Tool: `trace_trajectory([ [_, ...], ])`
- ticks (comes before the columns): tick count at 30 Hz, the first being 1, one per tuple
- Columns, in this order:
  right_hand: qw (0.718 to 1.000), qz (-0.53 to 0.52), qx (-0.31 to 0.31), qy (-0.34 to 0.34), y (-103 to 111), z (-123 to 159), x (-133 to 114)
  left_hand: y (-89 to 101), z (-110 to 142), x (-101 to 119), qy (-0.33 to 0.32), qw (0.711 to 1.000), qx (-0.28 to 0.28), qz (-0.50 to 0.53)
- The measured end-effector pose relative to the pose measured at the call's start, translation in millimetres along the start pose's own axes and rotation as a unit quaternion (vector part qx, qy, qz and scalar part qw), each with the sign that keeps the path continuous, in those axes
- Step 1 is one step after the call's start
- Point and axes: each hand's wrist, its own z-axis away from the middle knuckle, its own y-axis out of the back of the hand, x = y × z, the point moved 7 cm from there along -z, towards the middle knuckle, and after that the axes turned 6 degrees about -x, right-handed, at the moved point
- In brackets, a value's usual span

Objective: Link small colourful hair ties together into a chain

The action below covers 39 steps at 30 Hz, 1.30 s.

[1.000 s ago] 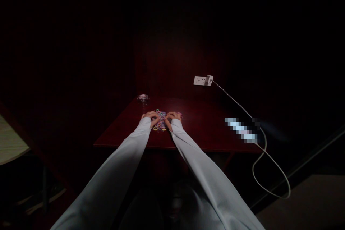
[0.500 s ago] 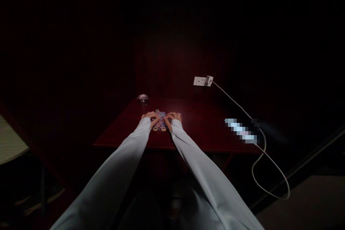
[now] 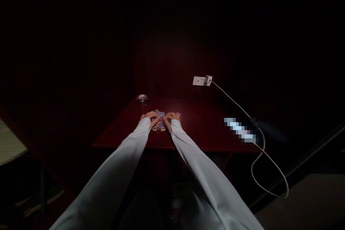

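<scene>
A loose pile of coloured bands [image 3: 162, 125] is set on the dark red counter [image 3: 205, 125], and it is flanked by both hands: the left hand [image 3: 149, 115] at its left side, the right hand [image 3: 172, 116] at its right. The hands are held apart, fingers curled inward onto the pile; whether any band is pinched cannot be told. The handling appears to be midway: the bands are mostly heaped together, two yellow rings [image 3: 163, 129] are seen at the pile's near edge, and some pink bands [image 3: 180, 115] are glimpsed to its right, past the right hand. No ordered row or group can be made out, so how much is left cannot be judged. The counter's front edge is found a little nearer than the pile. Behind the pile and to its left, a glass jar [image 3: 142, 100] is stood; the widest stretch of counter is offered to the pile's right, bounded by a blurred bright object [image 3: 239, 130].
</scene>
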Motion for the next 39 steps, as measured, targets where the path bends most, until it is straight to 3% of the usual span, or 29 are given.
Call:
trace_trajectory([
  [25, 1.000, -0.003, -0.017, -0.020, 1.1, 0.1, 0.8, -4.2, -2.5, -2.5, -0.020, 0.999, -0.027, 0.026],
  [39, 0.999, 0.026, -0.028, 0.001, -4.4, -0.3, 1.0, -5.0, -2.3, -0.9, -0.021, 0.999, -0.039, 0.031],
])
